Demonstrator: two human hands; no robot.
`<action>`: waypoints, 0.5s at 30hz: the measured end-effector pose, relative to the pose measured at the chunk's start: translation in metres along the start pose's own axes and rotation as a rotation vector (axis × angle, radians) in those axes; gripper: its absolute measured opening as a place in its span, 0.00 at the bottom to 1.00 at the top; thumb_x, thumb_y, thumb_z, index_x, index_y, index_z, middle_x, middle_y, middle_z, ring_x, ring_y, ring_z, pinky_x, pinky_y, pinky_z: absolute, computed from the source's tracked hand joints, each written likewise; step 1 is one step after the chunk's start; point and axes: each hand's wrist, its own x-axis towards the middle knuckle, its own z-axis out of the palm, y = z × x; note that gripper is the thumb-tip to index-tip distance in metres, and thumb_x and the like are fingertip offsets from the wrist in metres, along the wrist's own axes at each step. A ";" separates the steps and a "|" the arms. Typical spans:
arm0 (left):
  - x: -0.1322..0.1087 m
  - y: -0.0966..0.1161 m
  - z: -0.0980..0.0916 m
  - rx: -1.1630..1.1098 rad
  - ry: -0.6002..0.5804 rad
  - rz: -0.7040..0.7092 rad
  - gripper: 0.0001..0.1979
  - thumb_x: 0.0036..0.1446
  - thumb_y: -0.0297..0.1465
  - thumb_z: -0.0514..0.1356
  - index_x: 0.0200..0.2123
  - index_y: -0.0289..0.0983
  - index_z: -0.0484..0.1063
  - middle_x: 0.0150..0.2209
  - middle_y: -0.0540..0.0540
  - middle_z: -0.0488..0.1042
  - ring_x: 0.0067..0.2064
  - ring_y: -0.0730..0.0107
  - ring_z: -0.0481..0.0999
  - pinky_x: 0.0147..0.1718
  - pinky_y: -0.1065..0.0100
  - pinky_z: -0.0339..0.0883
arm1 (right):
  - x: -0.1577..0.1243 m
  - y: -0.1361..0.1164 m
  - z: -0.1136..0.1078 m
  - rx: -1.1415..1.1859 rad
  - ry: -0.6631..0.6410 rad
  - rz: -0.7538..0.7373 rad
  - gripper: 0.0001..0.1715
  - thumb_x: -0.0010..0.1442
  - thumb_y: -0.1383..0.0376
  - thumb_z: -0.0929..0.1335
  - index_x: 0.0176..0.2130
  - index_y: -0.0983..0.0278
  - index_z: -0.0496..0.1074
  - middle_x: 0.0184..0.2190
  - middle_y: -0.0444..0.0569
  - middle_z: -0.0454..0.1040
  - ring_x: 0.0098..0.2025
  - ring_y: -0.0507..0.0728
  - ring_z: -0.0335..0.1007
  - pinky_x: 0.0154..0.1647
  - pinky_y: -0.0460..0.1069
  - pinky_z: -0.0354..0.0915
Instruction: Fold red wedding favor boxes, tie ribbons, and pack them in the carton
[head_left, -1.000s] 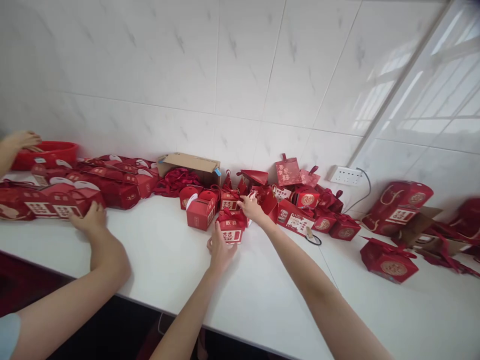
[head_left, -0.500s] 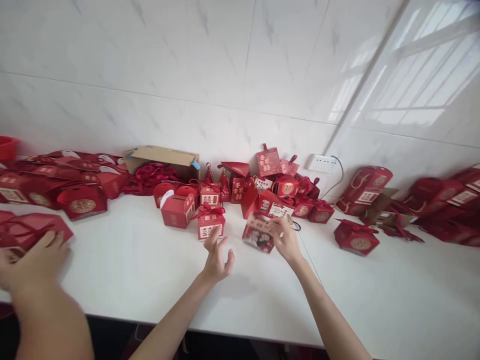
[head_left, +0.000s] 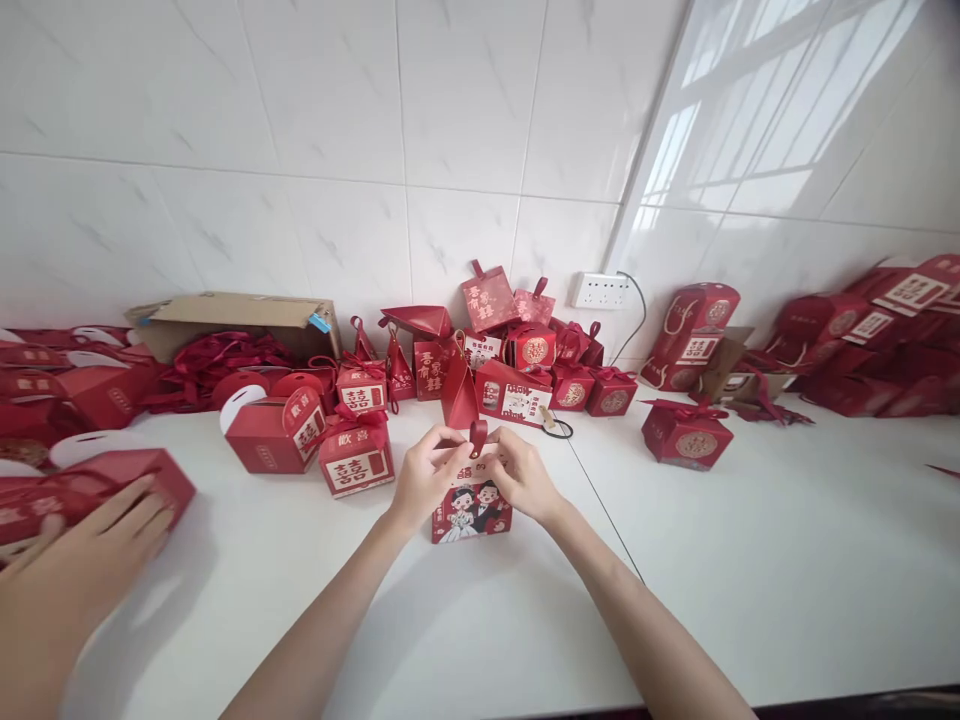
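Note:
A small red gift box (head_left: 471,515) with a cartoon bride and groom on its front stands upright on the white table. My left hand (head_left: 429,478) pinches its upper left edge with closed fingers. At the upper right edge, my right hand (head_left: 526,480) grips it too, thumb in front. Between my fingers a short dark red ribbon loop (head_left: 478,438) rises from the box's top. Just left of my left hand sits a red box with a bow (head_left: 356,462). Behind my hands lies a red box with white panels (head_left: 517,392).
A co-worker's hand (head_left: 97,540) rests on a red box (head_left: 161,470) at the left. A cardboard carton (head_left: 240,308) with red ribbons stands near the tiled wall. Several red boxes are piled at the far right (head_left: 862,340). A power strip (head_left: 600,291) hangs on the wall.
My right hand has brought the bride-and-groom box left and stood it upright in front of me. My left hand, open before, now grips it as well. The view has shifted right.

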 end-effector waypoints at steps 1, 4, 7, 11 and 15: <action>-0.005 0.001 0.003 -0.003 0.032 0.013 0.10 0.56 0.39 0.58 0.30 0.38 0.68 0.29 0.50 0.73 0.32 0.70 0.75 0.33 0.71 0.70 | -0.003 0.001 0.003 -0.012 0.076 -0.014 0.08 0.59 0.64 0.60 0.40 0.62 0.63 0.35 0.50 0.69 0.34 0.56 0.68 0.36 0.52 0.68; -0.016 0.002 0.012 0.018 0.114 0.068 0.09 0.58 0.38 0.56 0.34 0.38 0.68 0.32 0.48 0.73 0.35 0.70 0.75 0.36 0.70 0.70 | -0.011 0.000 0.012 -0.114 0.395 -0.025 0.17 0.59 0.59 0.65 0.46 0.63 0.61 0.45 0.58 0.64 0.48 0.62 0.66 0.48 0.60 0.66; -0.027 0.000 0.021 -0.003 0.061 0.200 0.15 0.62 0.40 0.50 0.44 0.37 0.68 0.40 0.43 0.72 0.43 0.65 0.74 0.42 0.65 0.70 | -0.015 -0.006 0.012 -0.102 0.362 -0.060 0.21 0.60 0.55 0.65 0.49 0.63 0.63 0.51 0.60 0.62 0.56 0.65 0.60 0.56 0.63 0.61; -0.035 -0.004 0.025 0.014 -0.135 0.399 0.20 0.65 0.39 0.45 0.50 0.36 0.68 0.50 0.37 0.68 0.53 0.59 0.70 0.49 0.59 0.68 | -0.015 -0.014 0.002 0.120 0.133 -0.059 0.27 0.63 0.53 0.61 0.58 0.62 0.61 0.55 0.58 0.64 0.58 0.62 0.62 0.58 0.59 0.62; -0.028 -0.007 0.021 0.214 0.133 0.430 0.08 0.62 0.31 0.53 0.39 0.38 0.71 0.45 0.41 0.70 0.50 0.61 0.70 0.49 0.59 0.67 | -0.014 -0.015 -0.004 0.199 0.139 0.024 0.17 0.63 0.55 0.62 0.43 0.61 0.73 0.40 0.52 0.73 0.45 0.59 0.71 0.48 0.55 0.69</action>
